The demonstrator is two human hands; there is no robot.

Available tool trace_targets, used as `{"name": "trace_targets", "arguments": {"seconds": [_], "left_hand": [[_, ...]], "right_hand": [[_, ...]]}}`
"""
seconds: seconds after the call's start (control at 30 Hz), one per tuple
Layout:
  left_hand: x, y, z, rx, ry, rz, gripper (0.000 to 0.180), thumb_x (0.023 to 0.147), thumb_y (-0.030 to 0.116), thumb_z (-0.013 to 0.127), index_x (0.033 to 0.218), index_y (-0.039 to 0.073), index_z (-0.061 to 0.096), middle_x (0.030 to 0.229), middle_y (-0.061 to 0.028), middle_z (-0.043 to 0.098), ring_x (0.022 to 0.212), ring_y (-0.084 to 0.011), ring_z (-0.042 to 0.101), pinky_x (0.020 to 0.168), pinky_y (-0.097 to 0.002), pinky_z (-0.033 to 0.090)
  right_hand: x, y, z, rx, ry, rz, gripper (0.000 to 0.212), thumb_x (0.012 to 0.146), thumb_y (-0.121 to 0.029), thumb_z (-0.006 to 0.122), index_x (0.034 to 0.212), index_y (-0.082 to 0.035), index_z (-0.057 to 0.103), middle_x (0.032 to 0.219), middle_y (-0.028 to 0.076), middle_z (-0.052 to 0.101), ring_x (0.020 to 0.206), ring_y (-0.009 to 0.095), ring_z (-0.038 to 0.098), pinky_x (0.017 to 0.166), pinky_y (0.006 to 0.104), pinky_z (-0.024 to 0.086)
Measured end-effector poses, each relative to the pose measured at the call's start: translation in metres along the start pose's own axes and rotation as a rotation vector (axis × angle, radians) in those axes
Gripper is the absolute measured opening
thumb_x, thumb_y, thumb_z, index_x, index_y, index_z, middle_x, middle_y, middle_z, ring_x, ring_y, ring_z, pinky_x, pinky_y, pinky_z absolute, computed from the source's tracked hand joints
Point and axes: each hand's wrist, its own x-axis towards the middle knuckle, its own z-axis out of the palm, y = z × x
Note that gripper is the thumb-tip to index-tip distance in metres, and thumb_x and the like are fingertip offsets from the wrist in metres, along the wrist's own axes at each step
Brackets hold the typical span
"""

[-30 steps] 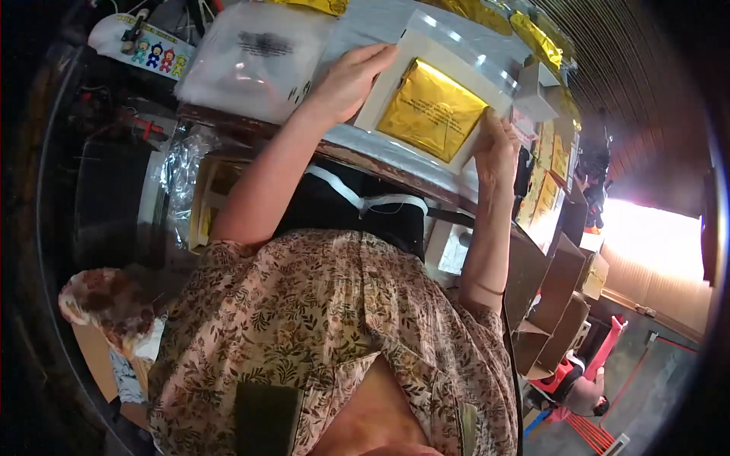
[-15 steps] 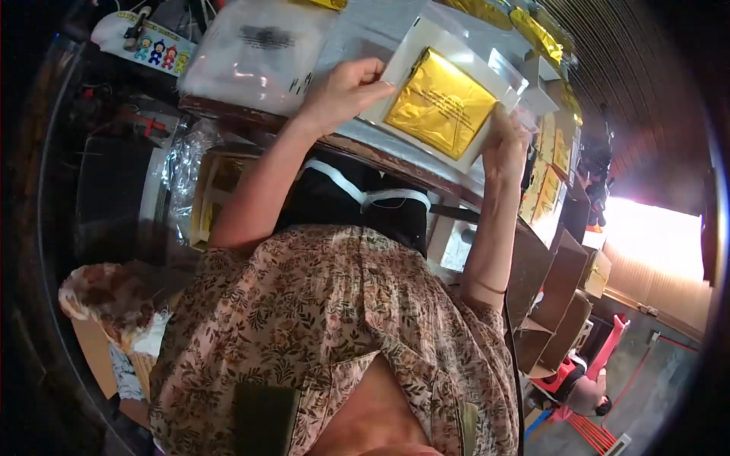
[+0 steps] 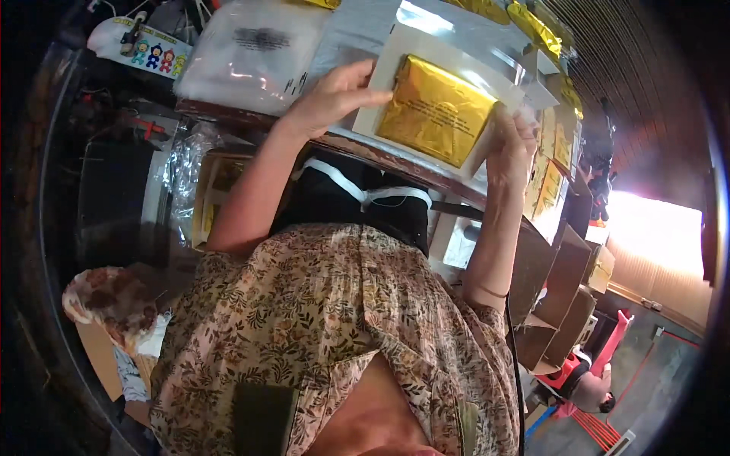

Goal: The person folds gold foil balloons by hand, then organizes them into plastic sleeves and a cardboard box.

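The gold packet (image 3: pixel 436 110) lies on a pale card (image 3: pixel 393 52) under clear film, between the two hands, above the table (image 3: pixel 357 30). Compared with half a second ago, its far edge slants less steeply, and the right hand (image 3: pixel 511 148) sits slightly farther right. The printed face is up; the long axis runs from the left hand's side to the right hand, dipping toward the body there. The right hand is closed in a pinch on the card's right edge. The left hand (image 3: pixel 332 99) has its thumb parted from bent fingers, thumb tip over the card's left edge; how firmly it grips, I cannot tell. Left of that hand is a stack of clear bags (image 3: pixel 247 64); beyond the right hand, gold foil (image 3: pixel 534 29).
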Motion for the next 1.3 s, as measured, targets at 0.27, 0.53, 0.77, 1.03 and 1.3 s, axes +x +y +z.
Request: {"name": "trace_targets", "arguments": {"seconds": [0.27,0.53,0.77,1.03,1.3], "left_hand": [[0.012,-0.007,-0.008,-0.067,0.053,-0.06,0.032,0.102,0.015,0.059,0.127,-0.004,0.067,0.113,-0.0042,0.07,0.103,-0.0071,0.063,0.089,-0.0258,0.051],[0.016,-0.018,-0.006,-0.012,0.158,0.027,0.031,0.101,0.017,0.061,0.124,-0.003,0.067,0.109,-0.0037,0.071,0.098,-0.0086,0.062,0.086,-0.0267,0.05],[0.036,-0.016,-0.026,0.38,0.275,-0.151,0.032,0.101,0.022,0.064,0.123,-0.001,0.067,0.104,-0.003,0.071,0.094,-0.0095,0.063,0.085,-0.0253,0.049],[0.173,0.01,-0.088,0.849,-0.448,-0.302,0.033,0.1,0.025,0.064,0.128,0.008,0.068,0.106,0.0007,0.071,0.102,-0.0094,0.061,0.091,-0.0284,0.048],[0.18,-0.044,-0.024,1.335,-0.1,0.356,0.054,0.099,0.043,0.061,0.14,0.009,0.059,0.131,-0.0138,0.064,0.124,-0.0321,0.059,0.104,-0.0539,0.044]], "right_hand": [[-0.005,0.003,0.008,-0.007,-0.058,0.019,0.029,0.101,-0.015,0.067,0.123,0.003,0.068,0.114,0.008,0.073,0.104,0.013,0.066,0.094,0.0274,0.051],[-0.015,0.002,0.022,0.094,0.025,0.08,0.025,0.097,-0.009,0.069,0.118,0.006,0.068,0.109,0.009,0.073,0.098,0.013,0.068,0.087,0.0254,0.053],[-0.023,0.028,0.004,0.339,0.065,0.235,0.013,0.089,-0.002,0.075,0.098,0.005,0.069,0.089,0.006,0.07,0.07,0.013,0.067,0.068,0.0271,0.058],[-0.063,-0.005,0.008,-0.436,-0.369,0.387,0.028,0.102,-0.024,0.067,0.107,0.003,0.073,0.087,0.01,0.075,0.069,0.01,0.068,0.064,0.0245,0.056],[-0.047,-0.014,-0.022,-1.059,0.045,-0.062,0.024,0.099,-0.019,0.068,0.108,0.003,0.073,0.083,0.013,0.074,0.076,0.015,0.068,0.072,0.0318,0.052]]}}
